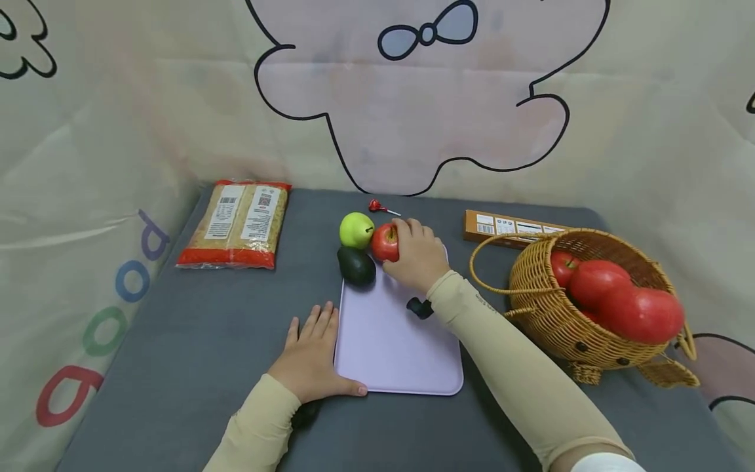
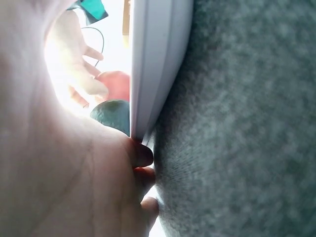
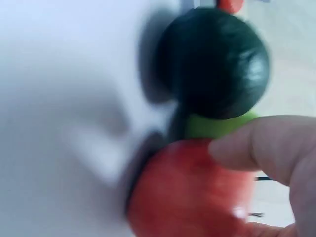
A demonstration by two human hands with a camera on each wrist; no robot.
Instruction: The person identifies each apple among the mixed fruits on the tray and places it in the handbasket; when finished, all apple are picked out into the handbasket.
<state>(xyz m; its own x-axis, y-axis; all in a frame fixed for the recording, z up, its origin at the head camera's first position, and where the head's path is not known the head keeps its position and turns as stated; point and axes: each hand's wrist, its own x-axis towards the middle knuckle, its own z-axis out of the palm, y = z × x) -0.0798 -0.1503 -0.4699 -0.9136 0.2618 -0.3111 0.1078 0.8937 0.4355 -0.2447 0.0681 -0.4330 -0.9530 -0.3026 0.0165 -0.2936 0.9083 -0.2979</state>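
Observation:
My right hand (image 1: 420, 254) grips a red apple (image 1: 385, 242) at the far end of a lilac tray (image 1: 401, 341). In the right wrist view the thumb lies against the apple (image 3: 192, 190). Beside it sit a dark green avocado (image 1: 356, 267) and, behind that, a light green apple (image 1: 356, 230). With its fingers straight and spread, my left hand (image 1: 315, 360) rests at the tray's near left corner, the thumb along the near edge. The left wrist view shows its fingers touching the tray's side wall (image 2: 158, 59).
A wicker basket (image 1: 542, 314) holding several large red fruits lies tipped at the right. Behind it is a flat brown box (image 1: 472, 226). A bag of grain (image 1: 236, 226) lies at the back left. A red lollipop (image 1: 375, 206) lies behind the apples.

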